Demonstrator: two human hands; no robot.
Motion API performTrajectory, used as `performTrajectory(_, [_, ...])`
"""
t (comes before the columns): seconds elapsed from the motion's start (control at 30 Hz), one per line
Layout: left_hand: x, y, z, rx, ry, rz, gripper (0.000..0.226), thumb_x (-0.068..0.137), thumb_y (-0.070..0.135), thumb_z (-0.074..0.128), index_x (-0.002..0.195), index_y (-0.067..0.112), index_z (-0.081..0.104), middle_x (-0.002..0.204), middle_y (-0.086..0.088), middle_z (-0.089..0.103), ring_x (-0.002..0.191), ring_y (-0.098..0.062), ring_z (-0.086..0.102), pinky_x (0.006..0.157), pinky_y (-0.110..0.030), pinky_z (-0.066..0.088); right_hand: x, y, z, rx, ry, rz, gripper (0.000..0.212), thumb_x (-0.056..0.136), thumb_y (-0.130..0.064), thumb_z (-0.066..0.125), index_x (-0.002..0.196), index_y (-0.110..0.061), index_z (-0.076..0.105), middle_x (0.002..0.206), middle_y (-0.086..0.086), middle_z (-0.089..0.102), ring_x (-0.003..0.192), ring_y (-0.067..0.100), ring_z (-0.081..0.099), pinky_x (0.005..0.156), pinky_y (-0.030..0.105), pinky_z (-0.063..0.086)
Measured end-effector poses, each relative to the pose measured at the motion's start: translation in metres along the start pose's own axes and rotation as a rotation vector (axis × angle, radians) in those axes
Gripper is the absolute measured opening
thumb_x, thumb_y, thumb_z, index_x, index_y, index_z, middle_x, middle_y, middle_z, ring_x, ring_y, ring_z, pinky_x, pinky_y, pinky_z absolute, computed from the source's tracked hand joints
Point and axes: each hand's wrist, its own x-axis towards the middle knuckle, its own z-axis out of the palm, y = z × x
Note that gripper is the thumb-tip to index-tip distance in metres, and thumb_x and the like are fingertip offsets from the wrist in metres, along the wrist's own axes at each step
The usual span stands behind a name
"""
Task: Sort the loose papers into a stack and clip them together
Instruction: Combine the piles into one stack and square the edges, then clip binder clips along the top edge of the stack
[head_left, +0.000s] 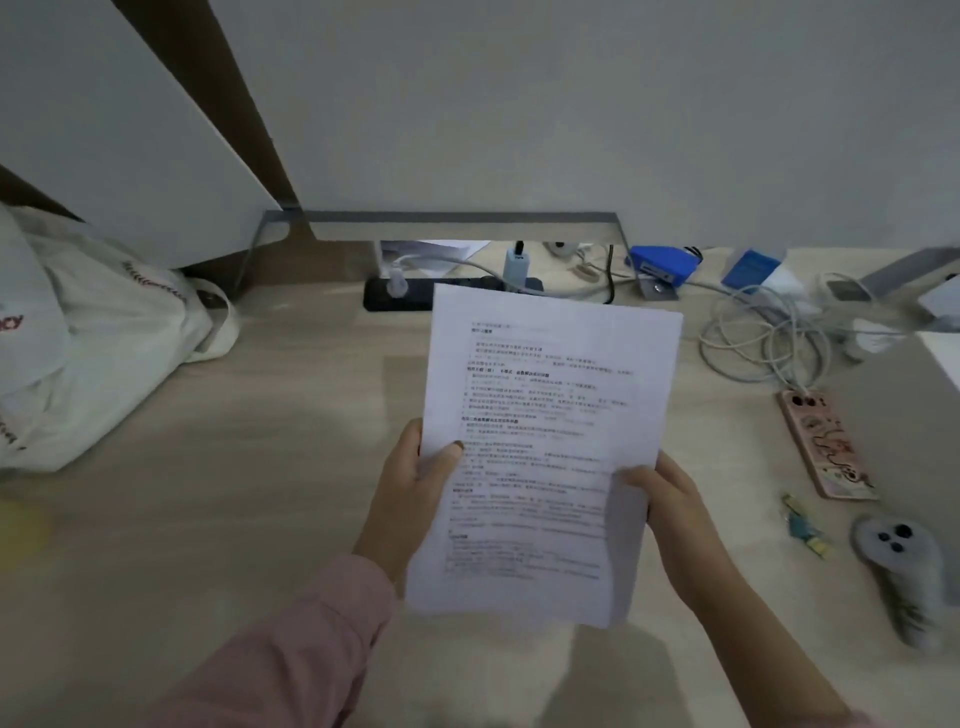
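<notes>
White printed sheets of paper (540, 457) sit in front of me, held up off the pale wood-look surface (260, 467) between both hands. My left hand (415, 478) grips the left edge about halfway down, thumb pressed on the printed face and fingers curled behind. My right hand (670, 499) pinches the right edge a little lower, thumb on the front. One sheet lies behind the top one, offset so its edge shows along the right and bottom (how many sheets there are in all, I cannot tell). A pink sleeve (311, 639) covers my left forearm.

To the left, a white cloth tote bag (104, 338) slumps on the surface. Beyond the top of the papers lies a black power strip (400, 293) with plugs in it. A loose tangle of white cables (769, 338) lies to the right, with a blue box (660, 262) behind it. Nearer me on the right lies a phone in a pink patterned case (826, 444), face down. Below it lie a small green-and-yellow item (802, 525), too blurred to name, and just beside that a grey handheld controller (898, 566).
</notes>
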Motion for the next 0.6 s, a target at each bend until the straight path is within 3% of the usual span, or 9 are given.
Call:
performTrajectory(0.17, [0.006,-0.035,0.048,0.04,-0.063,-0.222,0.018,0.092,0.013,0.054,0.104,0.025,0.058,0.099,0.009,0.068,0.076,0.002,0.068,0.061,-0.013,0.052,0.009,0.044,-0.053,-0.057,0.032,0.19,0.03,0.087,-0.003,0.048,0.109,-0.016,0.063,0.109,0.01,0.069,0.098,0.03,0.065,0.086,0.047,0.051])
performTrajectory(0.3, [0.007,-0.064,0.086,0.074,-0.029,-0.358,0.023,0.092,0.011,0.052,0.095,0.033,0.056,0.093,0.013,0.065,0.076,0.001,0.066,0.059,-0.012,0.048,0.024,0.072,-0.094,-0.172,0.059,0.276,0.023,0.092,-0.009,0.047,0.112,-0.01,0.059,0.107,0.012,0.066,0.095,0.028,0.063,0.08,0.038,0.049])
performTrajectory(0.4, [0.011,-0.079,0.1,0.106,0.029,-0.41,0.024,0.093,0.008,0.049,0.1,0.029,0.057,0.097,0.01,0.063,0.091,-0.009,0.062,0.07,-0.02,0.047,0.034,0.082,-0.126,-0.405,0.2,0.119,0.026,0.091,-0.01,0.051,0.116,-0.012,0.057,0.116,0.006,0.061,0.105,0.022,0.057,0.086,0.033,0.045])
performTrajectory(0.5, [0.017,-0.09,0.109,0.138,0.093,-0.441,0.022,0.093,0.009,0.049,0.109,0.024,0.054,0.097,0.011,0.062,0.089,-0.005,0.059,0.073,-0.02,0.045,0.051,0.087,-0.167,-0.806,0.384,-0.093,0.04,0.084,-0.001,0.057,0.124,-0.006,0.053,0.128,0.017,0.051,0.119,0.034,0.046,0.098,0.045,0.04])
performTrajectory(0.6, [0.019,-0.095,0.111,0.174,0.138,-0.459,0.02,0.091,0.013,0.053,0.106,0.025,0.055,0.098,0.011,0.062,0.092,-0.006,0.06,0.079,-0.025,0.048,0.062,0.096,-0.192,-0.975,0.403,-0.086,0.054,0.083,-0.007,0.062,0.134,-0.003,0.043,0.141,0.024,0.038,0.129,0.042,0.037,0.103,0.053,0.037])
